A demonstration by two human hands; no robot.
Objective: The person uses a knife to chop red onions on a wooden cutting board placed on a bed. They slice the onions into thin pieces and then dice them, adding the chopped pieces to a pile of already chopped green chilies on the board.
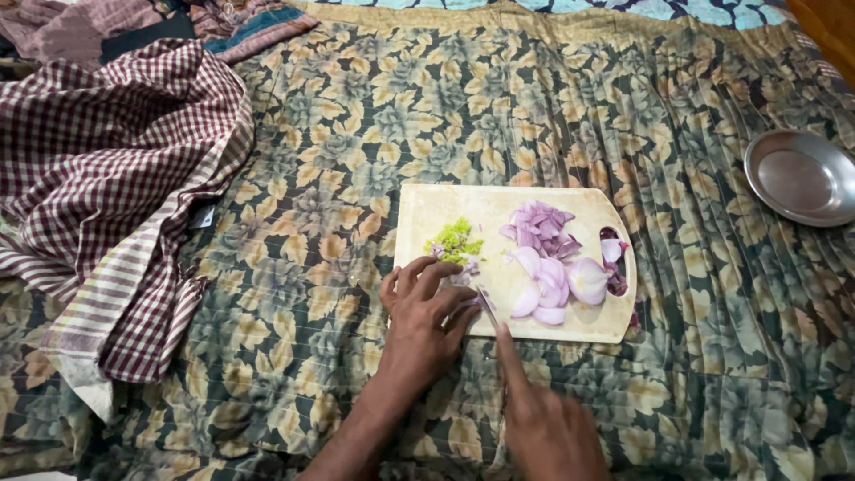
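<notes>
Currently: left hand (426, 316) curled, pinning slippery, soft onion piece (470, 299) at cutting board (427, 209) near edge; right hand (545, 428) clasped knife (489, 307)

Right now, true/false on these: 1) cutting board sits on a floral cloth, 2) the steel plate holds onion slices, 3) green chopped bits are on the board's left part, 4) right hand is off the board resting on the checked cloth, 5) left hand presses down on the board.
1. True: the cutting board lies on the floral cloth.
2. False: the steel plate looks empty; the onion pieces are on the board.
3. True: the green chopped bits sit left of the onion.
4. False: the right hand holds a knife at the board; the checked cloth lies far left.
5. True: the left hand rests on the board's near-left edge.
</notes>
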